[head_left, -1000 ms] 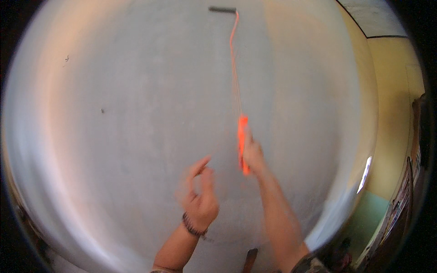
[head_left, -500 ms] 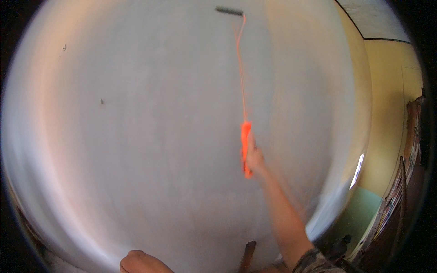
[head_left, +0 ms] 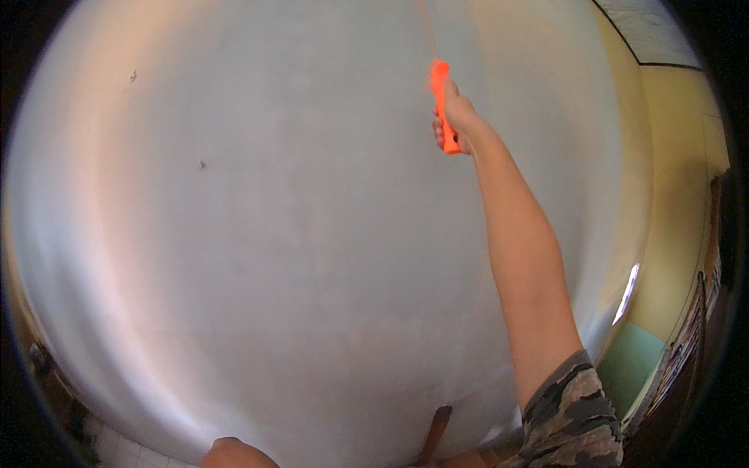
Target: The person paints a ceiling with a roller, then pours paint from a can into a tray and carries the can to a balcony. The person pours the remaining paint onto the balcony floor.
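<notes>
My right hand (head_left: 459, 117) is closed round the bright orange handle (head_left: 440, 72) of a paint roller, arm stretched far up in front of a broad pale grey-blue wall (head_left: 328, 234). The roller's thin orange wire frame (head_left: 427, 27) runs upward out of the picture, so its roller head is hidden from view. A camouflage sleeve (head_left: 573, 413) covers my upper right arm. No fingers of my left hand can be made out. At the lower edge shows a rounded patch of bare skin (head_left: 236, 454), which looks like a bent knee.
Two small marks (head_left: 203, 164) break the wall's surface on the left. A brown wooden piece (head_left: 435, 433) sticks up at the bottom. On the right are a yellow wall (head_left: 675, 179) with a green lower part (head_left: 633, 363) and stacked, striped items (head_left: 686, 335). Pale floor tiles (head_left: 129, 452) show bottom left.
My right hand has moved up and slightly right with the paint roller. The dark roller head, visible before near the top, has left the picture.
</notes>
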### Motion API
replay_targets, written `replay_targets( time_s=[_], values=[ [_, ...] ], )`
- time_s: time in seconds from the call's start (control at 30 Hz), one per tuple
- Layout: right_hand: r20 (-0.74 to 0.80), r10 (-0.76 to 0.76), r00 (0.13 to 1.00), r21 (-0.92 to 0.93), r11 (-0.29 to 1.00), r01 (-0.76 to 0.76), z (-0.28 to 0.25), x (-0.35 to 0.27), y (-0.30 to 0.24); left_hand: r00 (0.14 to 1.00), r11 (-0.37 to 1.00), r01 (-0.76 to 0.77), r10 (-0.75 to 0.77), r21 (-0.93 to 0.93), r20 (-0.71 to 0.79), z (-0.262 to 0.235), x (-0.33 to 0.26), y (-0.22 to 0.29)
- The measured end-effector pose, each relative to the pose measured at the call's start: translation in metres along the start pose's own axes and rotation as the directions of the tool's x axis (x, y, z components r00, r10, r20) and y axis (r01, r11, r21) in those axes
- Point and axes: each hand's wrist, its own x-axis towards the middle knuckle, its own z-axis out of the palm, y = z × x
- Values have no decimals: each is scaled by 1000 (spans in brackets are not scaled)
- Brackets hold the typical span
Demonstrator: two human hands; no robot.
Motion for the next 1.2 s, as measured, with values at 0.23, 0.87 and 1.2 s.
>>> replay_targets(
  time_s=[0.23,0.87,1.2],
  values=[
    [-76,55,996,-218,973,-71,6,-67,236,914,795,-358,405,490,12,-23,1,16],
    [-36,366,930,-177,914,-366,-48,-281,349,-517,449,803,852,-391,-83,-64,35,-116],
    [-80,481,873,-210,848,-487,-104,-578,505,-781,582,610,558,-538,-282,-43,73,-182]
  ],
)
